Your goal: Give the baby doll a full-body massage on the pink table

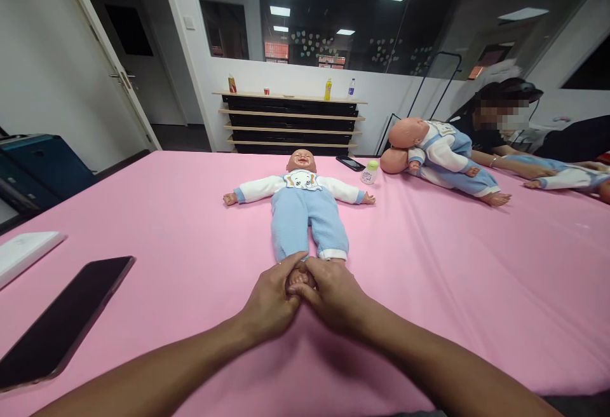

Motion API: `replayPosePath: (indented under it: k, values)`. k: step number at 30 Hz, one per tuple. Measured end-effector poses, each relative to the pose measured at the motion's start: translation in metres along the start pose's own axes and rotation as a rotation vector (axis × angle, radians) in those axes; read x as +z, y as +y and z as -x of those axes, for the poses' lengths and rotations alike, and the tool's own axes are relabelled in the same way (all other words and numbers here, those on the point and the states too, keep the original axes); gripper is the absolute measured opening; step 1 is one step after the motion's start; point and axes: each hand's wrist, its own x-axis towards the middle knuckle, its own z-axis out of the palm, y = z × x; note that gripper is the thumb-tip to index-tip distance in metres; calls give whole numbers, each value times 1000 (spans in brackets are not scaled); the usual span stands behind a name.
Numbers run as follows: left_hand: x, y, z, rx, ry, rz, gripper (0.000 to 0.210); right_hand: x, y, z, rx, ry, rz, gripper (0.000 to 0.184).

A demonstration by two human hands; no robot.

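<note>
A baby doll (307, 207) lies on its back on the pink-covered table (190, 239), arms spread and feet toward me. It wears a white top with blue cuffs, blue trousers and an animal face on the chest. My left hand (275, 293) and my right hand (336, 290) are both closed around one bare doll foot (299, 278). Its toes show between my thumbs. The doll's other foot is mostly hidden behind my right hand.
A large black phone (67, 318) and a white box (28, 252) lie at left. Near the doll's head are a small bottle (369, 173) and a dark phone (351, 163). Stacked dolls (438, 153) lie at right, where another person (500, 112) handles a doll.
</note>
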Motion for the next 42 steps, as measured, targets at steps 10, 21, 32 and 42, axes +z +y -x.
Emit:
replayPosePath:
  k: [10, 21, 32, 42]
  values:
    - [2, -3, 1, -25, 5, -60, 54, -4, 3, -1, -118, -58, 23, 18]
    - [2, -3, 2, -11, -12, -135, 58, -5, 4, -1, -143, -82, 165, 11]
    - [2, 6, 2, 220, 28, -148, 35, -31, 12, 1, 1, 173, 357, 32]
    - [4, -2, 1, 254, 22, -178, 32, -56, 12, 6, 144, -317, 503, 24]
